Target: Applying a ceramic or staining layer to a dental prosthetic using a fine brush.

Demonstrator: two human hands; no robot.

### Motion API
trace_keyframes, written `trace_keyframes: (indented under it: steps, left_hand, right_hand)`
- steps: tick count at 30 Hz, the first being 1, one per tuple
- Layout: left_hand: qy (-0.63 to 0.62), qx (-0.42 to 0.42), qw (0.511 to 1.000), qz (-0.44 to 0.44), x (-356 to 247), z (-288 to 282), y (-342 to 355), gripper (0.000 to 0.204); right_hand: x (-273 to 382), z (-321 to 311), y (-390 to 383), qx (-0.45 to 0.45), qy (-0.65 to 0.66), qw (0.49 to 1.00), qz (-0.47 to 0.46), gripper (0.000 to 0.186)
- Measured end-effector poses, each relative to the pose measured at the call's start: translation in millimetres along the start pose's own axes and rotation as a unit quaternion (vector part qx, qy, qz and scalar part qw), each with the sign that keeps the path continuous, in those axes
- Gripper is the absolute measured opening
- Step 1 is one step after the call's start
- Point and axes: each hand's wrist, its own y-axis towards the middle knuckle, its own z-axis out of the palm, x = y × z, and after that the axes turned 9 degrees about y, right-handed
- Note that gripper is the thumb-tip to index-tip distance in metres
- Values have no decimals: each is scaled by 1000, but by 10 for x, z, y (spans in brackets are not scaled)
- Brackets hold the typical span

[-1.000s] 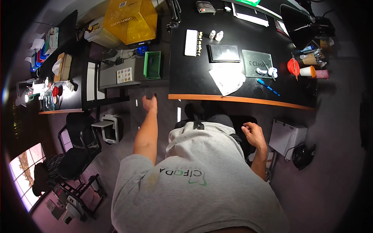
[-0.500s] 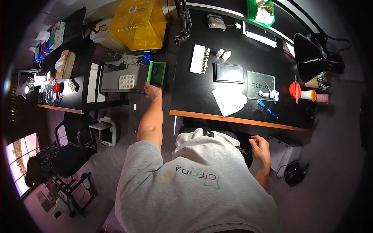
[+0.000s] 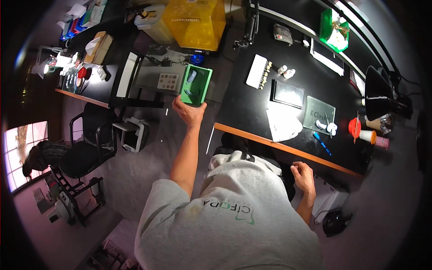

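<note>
My left hand is stretched out to the far left, closed round the near end of a green rectangular box. The box is open-topped, and small greyish pieces lie inside; their kind is too small to make out. Its far end reaches over a low grey side table, beside a palette of round coloured pats. My right hand hovers by my right side, below the black desk's front edge. Its fingers are loosely curled, and nothing shows in them.
On the black desk to the right lie a shade guide, two small bottles, a dark flat case, white paper, a glass slab and a blue pen. A yellow transparent cover stands behind the box. A black chair is at left.
The green box has come slightly nearer and tilted, so its inside shows. My left hand has wrapped further round its near end. My view has turned leftward; the right hand stays at my side.
</note>
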Motion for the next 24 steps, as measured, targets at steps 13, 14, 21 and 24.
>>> trace_keyframes:
  steps: [13, 14, 21, 24]
  left_hand:
    - [-38, -56, 995, 80, -258, -956, -122, 100]
    - [-40, -60, 993, 90, -297, -1029, -140, 100]
    - [-79, -57, 985, 142, -582, -1349, -326, 96]
    - [-103, -33, 984, 139, -680, -1387, -440, 97]
  right_hand:
    - [213, 351, 17, 34, -19, 994, -99, 29]
    - [270, 372, 24, 41, -22, 993, -108, 29]
    - [891, 546, 243, 98, -11, 969, -228, 27]
    - [1080, 732, 335, 98, 23, 959, -266, 27]
